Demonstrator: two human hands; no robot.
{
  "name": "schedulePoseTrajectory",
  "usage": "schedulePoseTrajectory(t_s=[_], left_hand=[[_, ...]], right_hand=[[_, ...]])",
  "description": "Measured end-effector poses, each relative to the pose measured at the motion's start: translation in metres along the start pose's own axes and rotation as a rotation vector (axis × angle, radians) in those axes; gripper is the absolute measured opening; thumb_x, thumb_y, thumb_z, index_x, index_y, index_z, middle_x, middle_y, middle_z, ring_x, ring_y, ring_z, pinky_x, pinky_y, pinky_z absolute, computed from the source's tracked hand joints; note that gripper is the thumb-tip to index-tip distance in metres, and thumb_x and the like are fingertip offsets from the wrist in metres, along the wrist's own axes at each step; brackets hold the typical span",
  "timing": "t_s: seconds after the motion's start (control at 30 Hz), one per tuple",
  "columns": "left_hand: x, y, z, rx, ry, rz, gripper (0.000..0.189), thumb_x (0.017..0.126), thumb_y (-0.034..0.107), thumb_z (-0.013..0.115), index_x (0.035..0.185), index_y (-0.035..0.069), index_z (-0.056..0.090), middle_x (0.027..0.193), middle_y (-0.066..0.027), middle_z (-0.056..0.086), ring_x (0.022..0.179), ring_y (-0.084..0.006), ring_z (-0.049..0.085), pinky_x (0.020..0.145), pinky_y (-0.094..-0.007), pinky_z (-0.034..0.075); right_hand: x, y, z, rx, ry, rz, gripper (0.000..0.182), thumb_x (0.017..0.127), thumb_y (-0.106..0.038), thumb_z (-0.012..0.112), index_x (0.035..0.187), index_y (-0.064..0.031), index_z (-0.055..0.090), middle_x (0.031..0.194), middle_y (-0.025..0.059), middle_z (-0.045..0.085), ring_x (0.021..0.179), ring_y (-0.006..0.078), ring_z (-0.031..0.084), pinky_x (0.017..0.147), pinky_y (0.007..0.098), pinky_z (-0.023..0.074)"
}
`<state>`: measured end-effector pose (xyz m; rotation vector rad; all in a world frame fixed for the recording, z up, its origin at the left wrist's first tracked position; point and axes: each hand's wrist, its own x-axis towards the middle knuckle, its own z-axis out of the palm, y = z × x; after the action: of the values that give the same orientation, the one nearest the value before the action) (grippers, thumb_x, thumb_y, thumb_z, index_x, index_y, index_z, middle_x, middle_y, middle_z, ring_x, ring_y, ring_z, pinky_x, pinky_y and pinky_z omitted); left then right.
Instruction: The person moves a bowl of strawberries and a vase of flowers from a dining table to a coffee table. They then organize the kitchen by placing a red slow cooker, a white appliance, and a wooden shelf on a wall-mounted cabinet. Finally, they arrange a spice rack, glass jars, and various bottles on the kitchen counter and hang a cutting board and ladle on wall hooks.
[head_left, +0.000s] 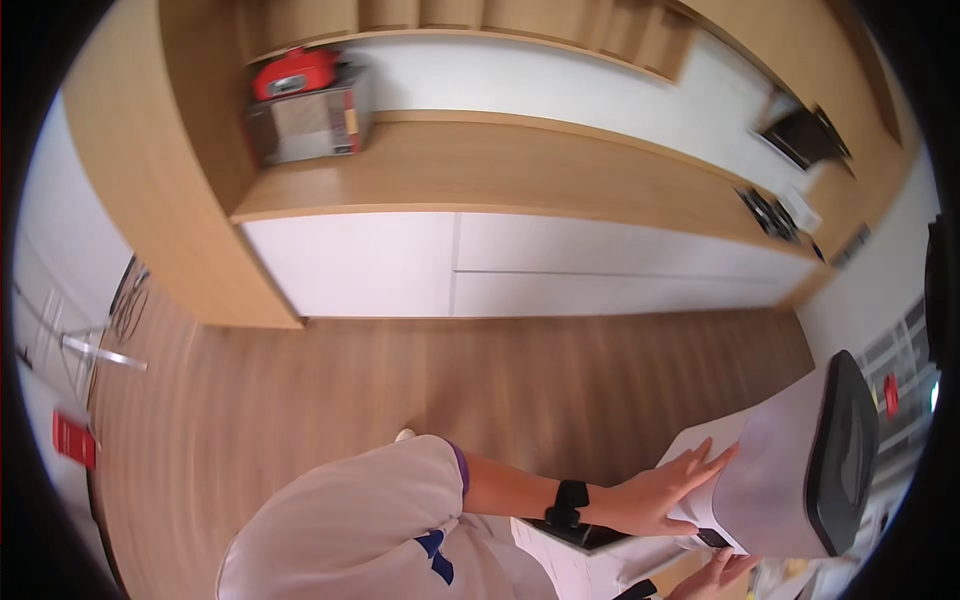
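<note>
A white appliance (772, 465) with a dark lid (847, 457) stands at the lower right; its exact kind is unclear. My left hand (679, 487) lies against its white side with the fingers spread, and a black wristband (568, 504) circles that wrist. By the thumb sits a small dark panel (712, 538) on the appliance. Just below the panel, my right hand (716, 577) touches the appliance's lower edge with its fingertips. The picture's rim cuts off much of the right hand, so its grip is unclear.
A wooden counter (525, 165) with white drawers (600, 289) runs along the wall. It bears a cardboard box (307, 124) with a red appliance (296, 73) on top. Under my arm is a white marbled surface (547, 544). A metal stand leg (105, 352) juts out at left.
</note>
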<state>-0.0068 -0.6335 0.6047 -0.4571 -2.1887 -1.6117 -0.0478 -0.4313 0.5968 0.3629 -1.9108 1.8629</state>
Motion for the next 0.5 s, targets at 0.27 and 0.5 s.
schedulePoseTrajectory(t_s=[0.27, 0.5], left_hand=[[-0.083, -0.053, -0.194, 0.260, 0.418, -0.049, 0.097, 0.078, 0.023, 0.067, 0.147, 0.010, 0.000, 0.141, -0.0363, 0.019, 0.132, -0.0478, 0.021, 0.108, -0.0475, 0.023], [-0.160, -0.064, -0.361, 0.494, 0.685, -0.237, 0.095, 0.077, 0.028, 0.071, 0.147, 0.010, 0.009, 0.139, -0.0356, 0.026, 0.131, -0.0477, 0.025, 0.106, -0.0444, 0.029]], right_hand=[[-0.032, 0.019, 0.229, 0.284, -0.553, 0.014, 0.069, 0.084, -0.009, 0.059, 0.141, 0.0033, 0.022, 0.140, 0.0163, 0.033, 0.128, 0.0247, 0.033, 0.107, 0.0367, 0.0219], [-0.100, -0.005, 0.429, 0.591, -0.819, 0.154, 0.069, 0.081, 0.001, 0.055, 0.142, -0.0002, 0.023, 0.139, 0.0121, 0.034, 0.127, 0.0230, 0.034, 0.106, 0.0342, 0.0231]])
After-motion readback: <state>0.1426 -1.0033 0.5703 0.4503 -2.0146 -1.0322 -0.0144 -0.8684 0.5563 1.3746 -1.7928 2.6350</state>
